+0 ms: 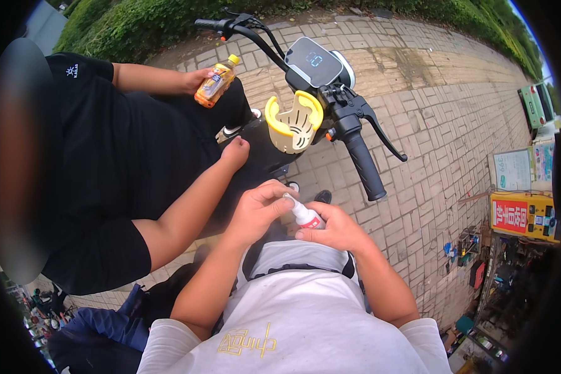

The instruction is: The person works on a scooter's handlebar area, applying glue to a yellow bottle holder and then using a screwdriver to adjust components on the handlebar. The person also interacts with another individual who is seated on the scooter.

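In front of my body I hold a small white bottle (306, 216) with a red label and a narrow top, tilted toward the upper left. My right hand (330, 229) is closed round its body. The fingers of my left hand (262, 209) pinch at its top. Just beyond my hands is an electric scooter with a cream-and-yellow cup holder (296, 131), a black handlebar grip (366, 168) and a display (314, 61).
A person in black (90, 137) sits close on my left, holding an orange drink bottle (210, 90); their other fist is near my left hand. Brick paving (417, 156) stretches right toward signboards (523, 217) and scattered tools and boxes (477, 274). A hedge (106, 31) borders the top.
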Available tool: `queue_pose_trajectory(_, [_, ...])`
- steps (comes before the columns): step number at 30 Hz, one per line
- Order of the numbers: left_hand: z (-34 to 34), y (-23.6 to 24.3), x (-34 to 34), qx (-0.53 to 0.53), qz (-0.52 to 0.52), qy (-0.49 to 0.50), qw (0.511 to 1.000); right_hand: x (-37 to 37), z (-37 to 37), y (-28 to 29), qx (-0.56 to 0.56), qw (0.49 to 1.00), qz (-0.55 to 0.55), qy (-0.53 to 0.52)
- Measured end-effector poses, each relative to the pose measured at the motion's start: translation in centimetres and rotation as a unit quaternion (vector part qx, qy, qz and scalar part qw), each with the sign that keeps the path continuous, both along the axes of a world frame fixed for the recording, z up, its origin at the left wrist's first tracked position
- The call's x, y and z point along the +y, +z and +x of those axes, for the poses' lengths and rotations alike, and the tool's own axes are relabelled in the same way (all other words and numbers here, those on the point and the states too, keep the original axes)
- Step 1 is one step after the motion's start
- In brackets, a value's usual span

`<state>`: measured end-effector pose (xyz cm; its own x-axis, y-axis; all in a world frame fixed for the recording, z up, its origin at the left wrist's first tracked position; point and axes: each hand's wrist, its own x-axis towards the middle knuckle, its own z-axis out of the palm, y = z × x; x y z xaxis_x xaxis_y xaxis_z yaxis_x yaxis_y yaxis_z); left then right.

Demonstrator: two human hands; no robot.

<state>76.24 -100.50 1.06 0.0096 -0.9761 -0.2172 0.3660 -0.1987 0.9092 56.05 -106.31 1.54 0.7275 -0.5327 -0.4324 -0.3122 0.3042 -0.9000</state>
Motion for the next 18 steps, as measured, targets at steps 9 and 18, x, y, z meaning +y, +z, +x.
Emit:
queue_pose_trajectory(9, [-2.3, 1.9, 1.3, -0.046, -0.033, -0.031, 0.998, 1.9, -3.2, 2.7, 0.024, 0.998, -0.049, -0.033])
queue_pose_trajectory(18, [-11.5, 5.3, -0.4, -0.179, -0.094, -0.068, 0.977, -1.0, -13.3, 2.9, -0.01, 0.996, -0.092, -0.012])
